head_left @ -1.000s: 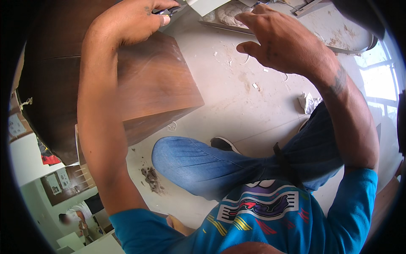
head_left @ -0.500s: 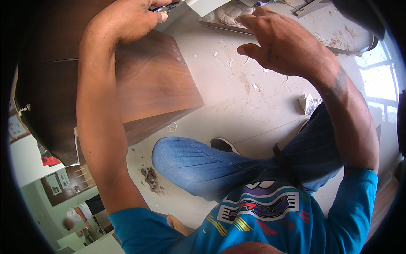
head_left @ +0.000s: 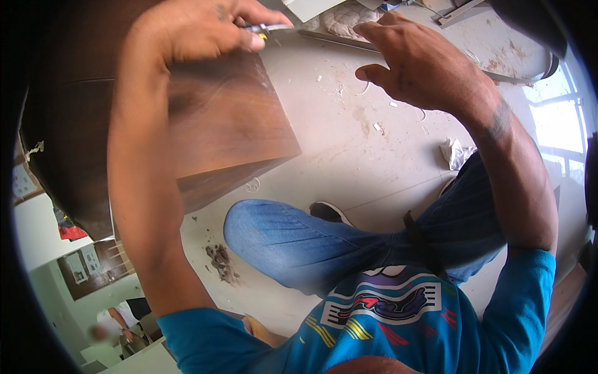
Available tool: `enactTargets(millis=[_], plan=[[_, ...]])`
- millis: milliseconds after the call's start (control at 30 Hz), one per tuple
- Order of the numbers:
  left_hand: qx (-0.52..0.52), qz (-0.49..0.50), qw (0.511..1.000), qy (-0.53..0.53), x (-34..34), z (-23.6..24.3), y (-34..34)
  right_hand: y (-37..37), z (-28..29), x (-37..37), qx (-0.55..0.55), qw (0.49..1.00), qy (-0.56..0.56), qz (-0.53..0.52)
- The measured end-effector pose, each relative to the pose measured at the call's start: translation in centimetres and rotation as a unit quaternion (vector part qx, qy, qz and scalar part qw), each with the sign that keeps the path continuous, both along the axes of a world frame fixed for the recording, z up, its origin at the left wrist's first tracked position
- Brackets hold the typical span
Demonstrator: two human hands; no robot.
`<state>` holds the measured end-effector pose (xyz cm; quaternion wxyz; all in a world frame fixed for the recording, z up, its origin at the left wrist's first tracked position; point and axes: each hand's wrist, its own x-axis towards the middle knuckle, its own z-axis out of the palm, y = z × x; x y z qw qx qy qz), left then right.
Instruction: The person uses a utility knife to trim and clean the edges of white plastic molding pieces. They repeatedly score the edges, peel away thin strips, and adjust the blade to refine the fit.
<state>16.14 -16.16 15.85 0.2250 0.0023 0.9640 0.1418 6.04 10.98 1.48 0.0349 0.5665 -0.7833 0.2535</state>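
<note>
At the upper left, my left hand (head_left: 205, 31) grips a small utility knife (head_left: 265, 31) with dark and yellow parts and a thin metallic end pointing right. Below that hand is the brown wooden cabinet (head_left: 230, 118), its corner jutting toward the middle of the floor. My right hand (head_left: 414, 62) is raised at the upper right, thumb apart from the fingers, with nothing seen in it. Beyond its fingertips lies a pale crumpled cloth or bag (head_left: 349, 22) behind a thin edge. A white panel-like piece (head_left: 308, 7) is cut off by the top of the view.
Scraps and dirt litter the tiled floor (head_left: 336, 137). Crumpled white plastic (head_left: 456, 153) lies near my right knee, and a dark dirt pile (head_left: 221, 265) beside my left knee. A dusty pale tray-like piece (head_left: 514, 59) is at the upper right. Another person (head_left: 121, 321) is at lower left.
My left hand has moved a little to the right with the knife, whose thin end now shows over the floor. My right hand has barely shifted. The other person leans slightly differently.
</note>
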Motion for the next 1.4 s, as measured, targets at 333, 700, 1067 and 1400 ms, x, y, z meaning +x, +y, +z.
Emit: enactTargets(millis=[333,700,1067,1400], plan=[[-0.070,0.160,0.983,0.054,1.3,1.2,1.9,0.2,0.0,0.0,-0.010,1.000,0.009,0.000],[-0.077,0.191,0.978,0.028,0.2,1.3,4.6,-0.5,3.2,-0.2,0.164,0.981,-0.107,-0.010],[-0.087,0.134,0.987,0.031,0.1,2.2,5.2,-0.4,7.1,-0.3,0.306,0.937,-0.170,-0.017],[-0.158,0.123,0.979,0.024,0.4,1.6,4.0,-0.2,7.0,-0.9,0.307,0.936,-0.172,-0.017]])
